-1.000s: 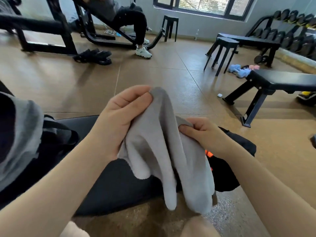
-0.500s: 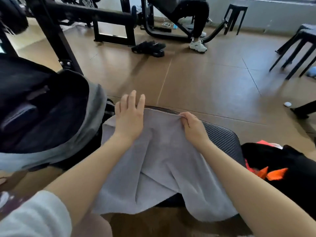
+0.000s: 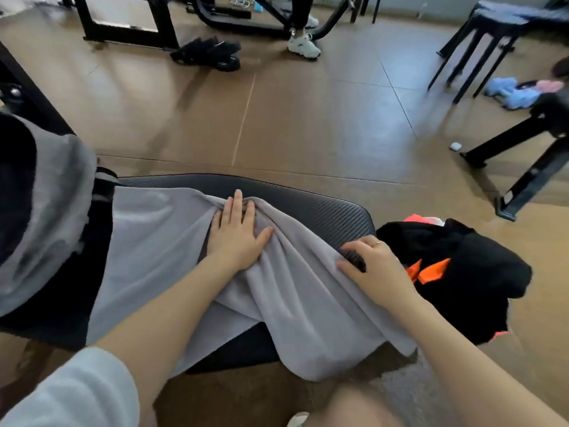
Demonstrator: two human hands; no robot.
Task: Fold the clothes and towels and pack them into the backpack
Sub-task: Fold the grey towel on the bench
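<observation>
Two hands on the towel (image 3: pixel 147 241): left hand (image 3: pixel 235 238) pressed flat, fingers straight, right hand (image 3: pixel 374 268) gripped its edge; overhanging bunched folds risked sliding off the bench (image 3: pixel 332 211).

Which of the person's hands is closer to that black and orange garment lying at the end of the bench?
The right hand, gripping the grey towel's edge right beside the black and orange garment. The left hand lies flat on the towel, farther from it.
</observation>
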